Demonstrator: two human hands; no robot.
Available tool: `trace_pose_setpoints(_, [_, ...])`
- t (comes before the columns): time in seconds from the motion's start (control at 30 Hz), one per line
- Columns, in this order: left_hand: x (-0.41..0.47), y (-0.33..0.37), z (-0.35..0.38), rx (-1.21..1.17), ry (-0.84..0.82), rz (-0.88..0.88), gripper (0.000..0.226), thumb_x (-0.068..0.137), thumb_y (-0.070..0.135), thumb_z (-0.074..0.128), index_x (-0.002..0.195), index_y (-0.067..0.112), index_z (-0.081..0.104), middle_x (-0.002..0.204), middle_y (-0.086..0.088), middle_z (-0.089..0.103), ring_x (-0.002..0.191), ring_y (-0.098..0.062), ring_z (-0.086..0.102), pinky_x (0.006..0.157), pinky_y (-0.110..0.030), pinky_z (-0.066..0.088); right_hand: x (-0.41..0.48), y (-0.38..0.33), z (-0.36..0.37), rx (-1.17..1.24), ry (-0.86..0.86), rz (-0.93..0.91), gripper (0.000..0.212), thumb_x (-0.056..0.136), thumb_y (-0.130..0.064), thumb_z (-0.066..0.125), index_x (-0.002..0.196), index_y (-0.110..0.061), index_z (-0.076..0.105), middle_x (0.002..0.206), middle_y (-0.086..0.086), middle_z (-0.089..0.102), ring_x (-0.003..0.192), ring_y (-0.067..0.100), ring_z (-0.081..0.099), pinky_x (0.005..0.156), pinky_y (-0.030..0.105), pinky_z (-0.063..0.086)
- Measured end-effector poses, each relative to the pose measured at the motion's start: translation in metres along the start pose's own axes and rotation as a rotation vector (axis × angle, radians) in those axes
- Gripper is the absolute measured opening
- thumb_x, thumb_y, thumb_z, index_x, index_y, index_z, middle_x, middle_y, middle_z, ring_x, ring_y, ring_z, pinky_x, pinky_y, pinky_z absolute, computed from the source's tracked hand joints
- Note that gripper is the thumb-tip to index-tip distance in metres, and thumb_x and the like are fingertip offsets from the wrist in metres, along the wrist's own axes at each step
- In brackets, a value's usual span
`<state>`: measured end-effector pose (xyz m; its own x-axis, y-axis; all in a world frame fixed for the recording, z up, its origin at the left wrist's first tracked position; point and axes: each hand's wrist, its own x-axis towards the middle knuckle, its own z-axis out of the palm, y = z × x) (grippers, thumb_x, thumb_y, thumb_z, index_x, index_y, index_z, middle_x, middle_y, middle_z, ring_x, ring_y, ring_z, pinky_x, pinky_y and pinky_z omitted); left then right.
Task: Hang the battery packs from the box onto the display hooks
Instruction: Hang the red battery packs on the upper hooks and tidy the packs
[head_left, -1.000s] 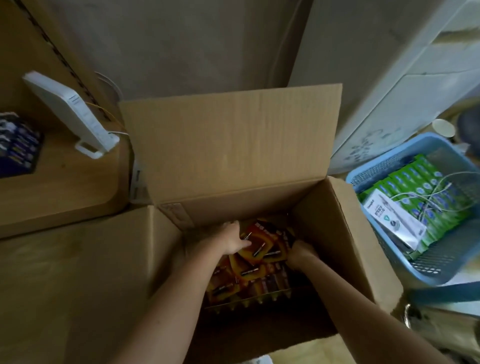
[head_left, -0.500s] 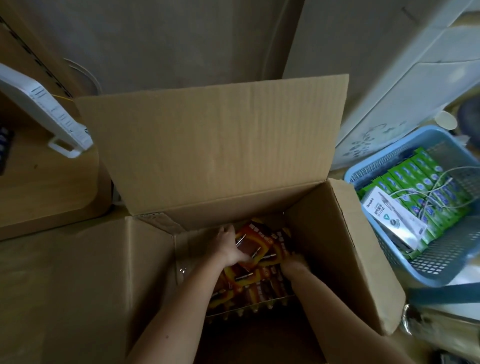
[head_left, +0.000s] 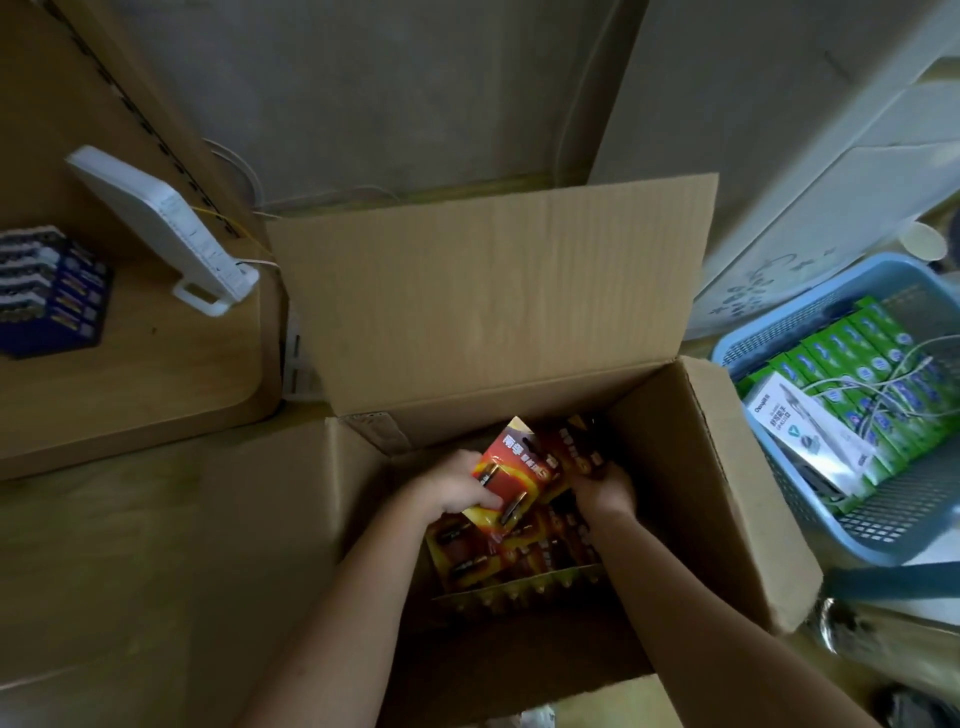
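An open cardboard box (head_left: 696, 467) sits in front of me with its far flap standing up. Inside lie several red and yellow battery packs (head_left: 498, 556) in a loose heap. My left hand (head_left: 452, 486) grips a stack of red battery packs (head_left: 511, 467) lifted clear of the heap and tilted. My right hand (head_left: 602, 488) holds the right side of that same stack, its fingers curled around the edge. No display hooks are in view.
A blue plastic basket (head_left: 779, 322) at the right holds green boxes, a white packet and white cables. At the left, a wooden shelf (head_left: 156, 384) carries a white router (head_left: 166, 228) and dark blue battery packs (head_left: 49, 291). A white cabinet (head_left: 779, 130) stands behind.
Both hands were down among the packs in the box; now they have closed on a stack of packs and raised it above the heap. The view has shifted a little.
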<state>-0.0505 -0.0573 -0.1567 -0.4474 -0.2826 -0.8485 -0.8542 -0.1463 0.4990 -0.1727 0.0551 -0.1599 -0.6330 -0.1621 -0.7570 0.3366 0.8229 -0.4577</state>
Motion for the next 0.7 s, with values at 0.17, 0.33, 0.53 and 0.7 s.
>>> trace_pose_setpoints(0.17, [-0.097,0.02,-0.008,-0.177,0.063,0.054,0.04,0.085,0.017,0.064,0.123,0.013,0.049,0.119,-0.005,0.06,0.112,-0.02,0.056,0.1,-0.037,0.043,-0.088,-0.024,-0.049,-0.088,0.076,-0.216,0.031,0.088,-0.025,0.06,0.116,-0.011,0.054,0.116,0.011,0.06,0.112,0.03,0.056,0.094,0.04,0.044])
trace_pose_setpoints(0.33, [-0.227,0.047,-0.028,-0.363,0.188,0.125,0.027,0.085,0.014,0.064,0.109,0.02,0.052,0.103,0.002,0.063,0.108,-0.02,0.059,0.093,-0.034,0.048,-0.195,-0.074,-0.099,-0.092,-0.021,-0.403,0.017,0.084,-0.027,0.065,0.077,-0.023,0.05,0.088,0.0,0.063,0.086,0.02,0.062,0.07,0.028,0.046])
trace_pose_setpoints(0.53, [-0.392,0.095,-0.069,-0.565,0.338,0.174,0.024,0.083,0.007,0.065,0.095,0.024,0.053,0.088,0.011,0.061,0.088,-0.01,0.06,0.064,-0.015,0.044,-0.325,-0.149,-0.148,-0.082,-0.135,-0.555,0.008,0.086,-0.027,0.062,0.082,-0.03,0.056,0.091,-0.004,0.069,0.088,0.015,0.067,0.081,0.036,0.056])
trace_pose_setpoints(0.7, [-0.519,0.121,-0.112,-0.68,0.5,0.212,0.032,0.08,0.003,0.067,0.106,0.015,0.054,0.09,0.006,0.063,0.087,-0.012,0.062,0.061,-0.013,0.047,-0.448,-0.22,-0.175,-0.059,-0.243,-0.706,0.008,0.091,-0.027,0.056,0.095,-0.02,0.057,0.086,-0.013,0.063,0.079,0.001,0.061,0.055,0.006,0.047])
